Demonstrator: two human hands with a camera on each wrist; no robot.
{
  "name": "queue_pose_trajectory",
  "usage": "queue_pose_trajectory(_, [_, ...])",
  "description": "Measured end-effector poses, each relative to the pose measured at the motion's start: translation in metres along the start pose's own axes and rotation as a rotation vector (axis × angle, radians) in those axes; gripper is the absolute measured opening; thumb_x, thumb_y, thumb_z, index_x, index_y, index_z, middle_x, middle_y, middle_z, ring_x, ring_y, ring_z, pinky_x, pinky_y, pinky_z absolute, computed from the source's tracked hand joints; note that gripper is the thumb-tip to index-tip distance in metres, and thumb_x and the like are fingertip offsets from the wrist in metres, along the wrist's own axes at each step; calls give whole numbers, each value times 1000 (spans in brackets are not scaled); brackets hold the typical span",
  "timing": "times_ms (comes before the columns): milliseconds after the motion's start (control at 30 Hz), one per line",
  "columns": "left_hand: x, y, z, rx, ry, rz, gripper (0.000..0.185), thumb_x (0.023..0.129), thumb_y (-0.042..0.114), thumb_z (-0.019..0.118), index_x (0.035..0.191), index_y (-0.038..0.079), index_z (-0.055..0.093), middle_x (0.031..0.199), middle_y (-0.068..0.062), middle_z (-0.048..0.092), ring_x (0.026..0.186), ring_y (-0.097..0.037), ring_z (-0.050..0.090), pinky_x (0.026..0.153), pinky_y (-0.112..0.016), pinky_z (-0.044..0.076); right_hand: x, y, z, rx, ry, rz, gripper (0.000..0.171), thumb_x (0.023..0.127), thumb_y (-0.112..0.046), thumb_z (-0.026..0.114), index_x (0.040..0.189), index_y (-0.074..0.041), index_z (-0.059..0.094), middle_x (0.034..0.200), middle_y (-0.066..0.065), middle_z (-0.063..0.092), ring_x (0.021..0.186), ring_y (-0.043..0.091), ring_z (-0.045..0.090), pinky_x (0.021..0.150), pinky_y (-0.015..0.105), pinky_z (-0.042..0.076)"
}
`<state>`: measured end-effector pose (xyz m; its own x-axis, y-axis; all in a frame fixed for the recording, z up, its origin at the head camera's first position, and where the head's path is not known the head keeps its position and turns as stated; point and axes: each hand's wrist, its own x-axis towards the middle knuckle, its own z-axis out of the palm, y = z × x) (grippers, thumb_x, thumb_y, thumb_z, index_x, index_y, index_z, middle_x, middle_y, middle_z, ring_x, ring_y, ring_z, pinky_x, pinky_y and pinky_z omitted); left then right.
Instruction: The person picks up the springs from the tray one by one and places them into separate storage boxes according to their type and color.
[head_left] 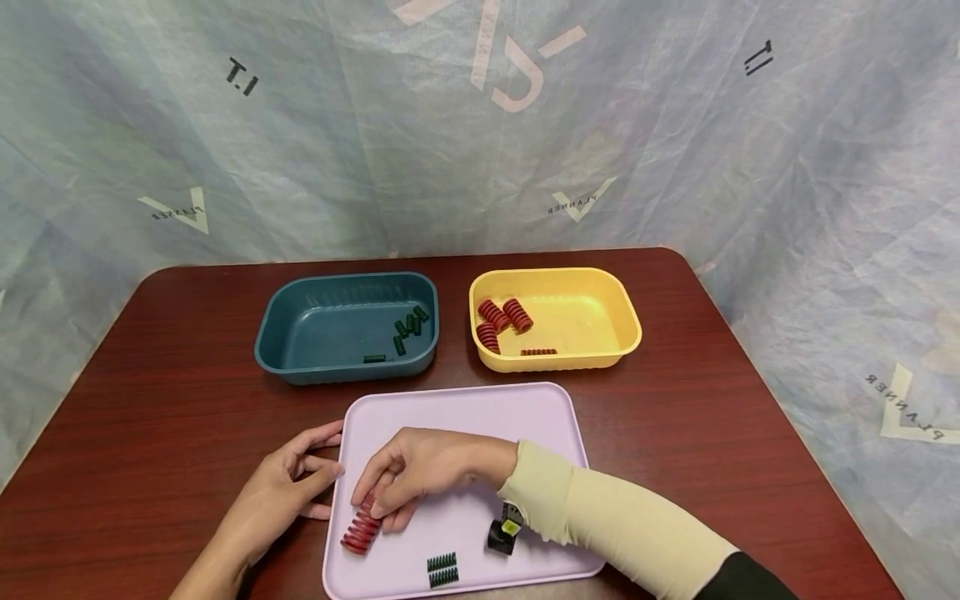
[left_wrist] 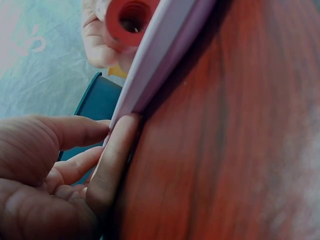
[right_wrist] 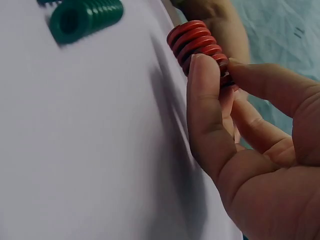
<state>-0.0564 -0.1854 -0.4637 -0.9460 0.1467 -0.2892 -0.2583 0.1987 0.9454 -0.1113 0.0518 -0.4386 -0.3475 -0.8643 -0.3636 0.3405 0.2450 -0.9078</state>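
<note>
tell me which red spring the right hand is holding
The big red spring on the lavender tray, near its left edge, pinched by the right hand. The other red springs all lie in the yellow bin.

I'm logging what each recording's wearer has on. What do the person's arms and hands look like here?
Both hands are bare: no gloves, rings or markings visible. The right arm wears a snug pale cream sleeve to the wrist, with a black sleeve over it further up. A small black device with a yellow-green patch sits under that wrist. The left arm is uncovered as far as the picture shows.
</note>
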Motion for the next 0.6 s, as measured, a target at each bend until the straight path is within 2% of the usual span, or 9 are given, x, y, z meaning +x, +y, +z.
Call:
queue_pose_trajectory(200, [0, 2, 0, 6, 10, -15, 59, 99, 7, 69, 153, 7, 46, 148, -20, 50, 102, -19, 67, 65, -46, 63, -12, -5, -17, 4, 24, -64, 23, 94, 11, 67, 116, 10, 71, 89, 12, 72, 75, 19, 72, 71, 30, 63])
queue_pose_trajectory(333, [0, 1, 1, 9, 15, -18, 60, 99, 7, 69, 153, 7, 46, 147, -20, 51, 102, -20, 67, 65, -46, 63, -20, -6, -28, -24, 73, -93, 22, 93, 8, 70, 114, 4, 74, 93, 11, 73, 76, 17, 72, 69, 26, 62])
queue_pose_trajectory(467, [0, 1, 1, 7, 17, -26, 60, 99, 7, 69, 154, 8, 46, 147, -20, 51, 102, -20, 67, 65, -46, 63, -28, -7, -39, -51, 121, -104, 21, 92, 4, 74, 113, 0, 76, 99, 13, 75, 75, 16, 71, 66, 25, 60])
queue_pose_trajectory(600, [0, 1, 1, 5, 17, -34, 59, 99, 8, 69, 154, 9, 46, 148, -18, 50, 102, -20, 67, 65, -46, 63, -38, -10, -52, -56, 137, -110, 23, 93, 3, 73, 116, 2, 74, 98, 13, 74, 75, 15, 70, 66, 24, 59])
